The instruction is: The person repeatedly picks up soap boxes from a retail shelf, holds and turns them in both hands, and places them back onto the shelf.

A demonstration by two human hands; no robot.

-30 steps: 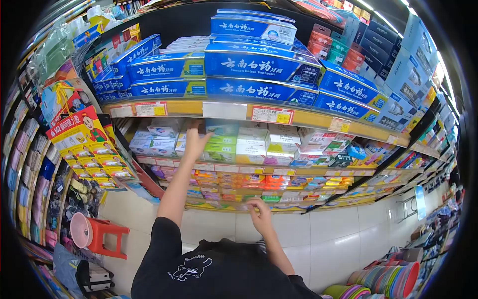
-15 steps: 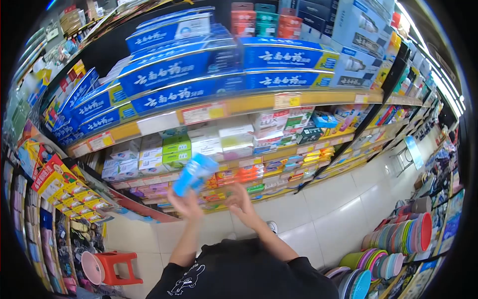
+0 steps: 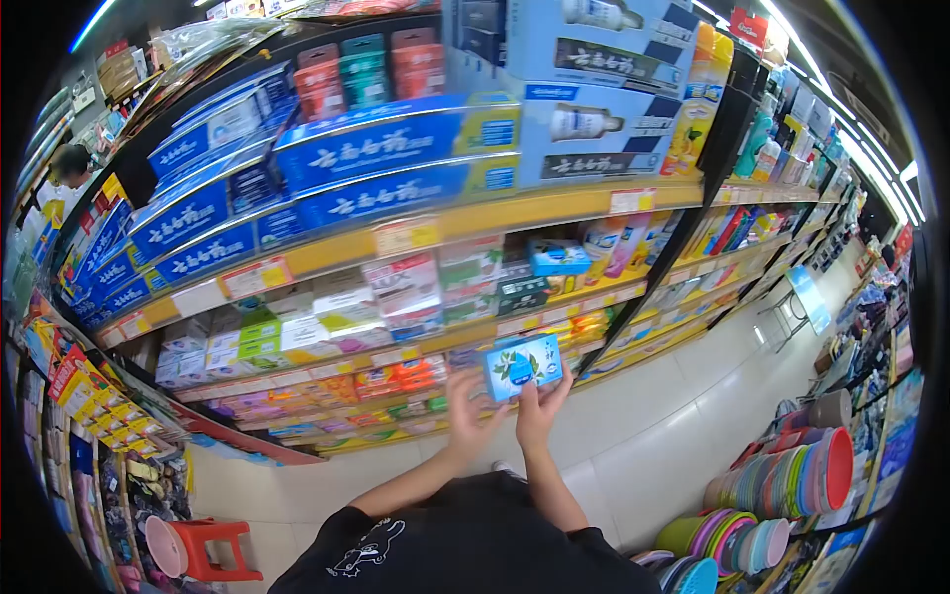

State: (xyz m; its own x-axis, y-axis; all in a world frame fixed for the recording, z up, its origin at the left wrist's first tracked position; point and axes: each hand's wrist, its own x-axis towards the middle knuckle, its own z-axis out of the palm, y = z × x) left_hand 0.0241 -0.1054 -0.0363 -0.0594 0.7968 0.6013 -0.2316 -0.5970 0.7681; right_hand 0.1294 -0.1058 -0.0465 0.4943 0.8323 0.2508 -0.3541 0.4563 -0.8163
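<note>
A light blue box with a leaf-and-flower print is gripped by my right hand, thumb on its front face, in front of the lower shelves. Just left of the box is my left hand, its fingers spread and slightly blurred, with nothing seen in it. Behind the hands stand rows of small boxes, among them green ones and white-and-pink ones. A similar blue box lies on the shelf to the right.
Blue toothpaste boxes fill the upper shelf, with large light-blue cartons beside them. A red stool stands at lower left, colourful stacked basins at lower right. Part of another person shows at far left.
The view has shifted right along the shelves. The blue box has passed from my left hand to my right and moved right. My left hand has let go of it.
</note>
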